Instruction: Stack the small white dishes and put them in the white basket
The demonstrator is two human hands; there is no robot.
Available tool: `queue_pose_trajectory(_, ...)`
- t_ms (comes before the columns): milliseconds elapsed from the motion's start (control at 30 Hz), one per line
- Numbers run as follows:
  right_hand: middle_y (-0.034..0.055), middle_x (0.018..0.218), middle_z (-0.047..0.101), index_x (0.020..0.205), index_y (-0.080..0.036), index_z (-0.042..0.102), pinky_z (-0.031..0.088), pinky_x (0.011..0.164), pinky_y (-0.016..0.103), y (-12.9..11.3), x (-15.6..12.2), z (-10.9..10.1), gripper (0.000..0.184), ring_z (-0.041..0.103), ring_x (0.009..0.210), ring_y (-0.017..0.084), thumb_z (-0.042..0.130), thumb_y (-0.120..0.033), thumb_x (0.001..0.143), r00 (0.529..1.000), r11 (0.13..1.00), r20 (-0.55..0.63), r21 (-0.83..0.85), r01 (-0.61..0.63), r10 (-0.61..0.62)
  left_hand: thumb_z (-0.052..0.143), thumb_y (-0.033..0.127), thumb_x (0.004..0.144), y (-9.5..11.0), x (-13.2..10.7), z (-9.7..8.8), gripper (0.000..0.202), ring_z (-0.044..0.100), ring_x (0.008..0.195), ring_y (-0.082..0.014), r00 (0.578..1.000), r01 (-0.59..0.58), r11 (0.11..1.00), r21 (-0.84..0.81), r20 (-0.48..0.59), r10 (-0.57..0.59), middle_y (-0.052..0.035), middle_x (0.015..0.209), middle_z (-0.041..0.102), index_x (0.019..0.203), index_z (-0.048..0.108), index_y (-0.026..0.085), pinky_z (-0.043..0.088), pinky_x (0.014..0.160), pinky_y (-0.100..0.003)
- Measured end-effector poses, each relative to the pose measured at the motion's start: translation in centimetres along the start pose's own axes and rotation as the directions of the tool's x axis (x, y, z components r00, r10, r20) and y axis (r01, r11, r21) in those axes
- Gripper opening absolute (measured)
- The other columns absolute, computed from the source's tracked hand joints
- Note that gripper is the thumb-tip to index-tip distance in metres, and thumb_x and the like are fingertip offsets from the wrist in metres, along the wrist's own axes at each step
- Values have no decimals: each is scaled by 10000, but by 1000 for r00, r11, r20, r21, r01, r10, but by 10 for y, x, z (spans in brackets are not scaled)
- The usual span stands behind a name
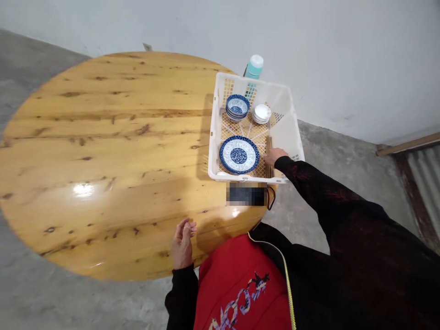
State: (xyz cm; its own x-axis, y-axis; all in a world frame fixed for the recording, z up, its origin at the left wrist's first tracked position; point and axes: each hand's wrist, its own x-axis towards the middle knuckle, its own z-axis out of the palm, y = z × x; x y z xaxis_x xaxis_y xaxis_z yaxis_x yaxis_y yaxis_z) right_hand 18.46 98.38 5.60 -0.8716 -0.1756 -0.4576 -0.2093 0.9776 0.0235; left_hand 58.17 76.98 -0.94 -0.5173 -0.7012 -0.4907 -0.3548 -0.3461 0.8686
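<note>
**Right hand in crate at chopsticks**

Head view: right hand [275,156] reaches into white plastic lattice crate [290,123] on round glossy wooden surface [103,151]; its fingers touch the brown wooden chopsticks [268,145], grip unclear. Blue-patterned round plates [239,155] lie just left of those fingers. Left hand [181,245] rests at the near edge, fingers loosely curled, holding nothing.

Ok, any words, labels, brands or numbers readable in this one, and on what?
Red garment: large white and purple letters at the bottom edge, cut off and upside down, unreadable.
Blurred patch by the white basket: nothing legible.
Teal bottle, blue-patterned plates, bowls: no text visible.
</note>
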Motion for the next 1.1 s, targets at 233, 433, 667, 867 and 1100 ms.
queue_pose_trajectory(233, 167, 778, 693, 934, -43, 632, 453, 621, 230, -12, 6, 4, 515, 598, 567, 110, 311, -437, 1018, 982, 955, 178, 297, 7, -63, 622, 562, 811, 17, -6, 4, 478, 651, 734, -150, 998, -60, 996, 72, 19, 59, -53, 872, 711, 1060, 645, 155, 510, 679, -259)
queue_pose_trajectory(433, 142, 661, 655, 910, -9, 622, 394, 553, 217, -14, -3, 17, 487, 576, 505, 97, 357, -407, 1005, 964, 947, 224, 313, 70, -145, 527, 437, 915, 75, -3, 13, 374, 680, 843, -178, 919, -394, 864, 313, 110, 379, -69, 949, 715, 1173, 605, 178, 528, 816, -313)
queue_pose_trajectory(667, 188, 729, 700, 763, -74, 700, 429, 648, 267, -16, -12, 8, 518, 676, 724, 219, 396, -436, 977, 976, 973, 105, 147, 177, -193, 469, 222, 956, 135, 17, 76, 253, 668, 854, -160, 492, -818, 302, 490, 323, 808, -67, 960, 700, 1186, 567, 187, 541, 777, -287)
queue_pose_trajectory(867, 219, 990, 714, 907, -109, 718, 438, 744, 341, -4, -17, -8, 601, 685, 942, 300, 304, -540, 974, 984, 988, -97, 6, 154, -152, 488, 293, 953, 148, 30, 124, 307, 632, 1025, -240, 366, -834, -6, 552, 562, 742, -105, 1085, 681, 1230, 547, 176, 491, 911, -409)
queue_pose_trajectory(1100, 117, 902, 736, 1082, -204, 664, 398, 687, 301, 18, -83, -20, 478, 693, 878, 265, 334, -534, 975, 937, 970, -257, -12, 243, -238, 477, 299, 962, 122, 35, 126, 223, 617, 937, -196, 360, -841, -42, 540, 616, 701, -40, 926, 680, 1119, 615, 221, 357, 1069, -444)
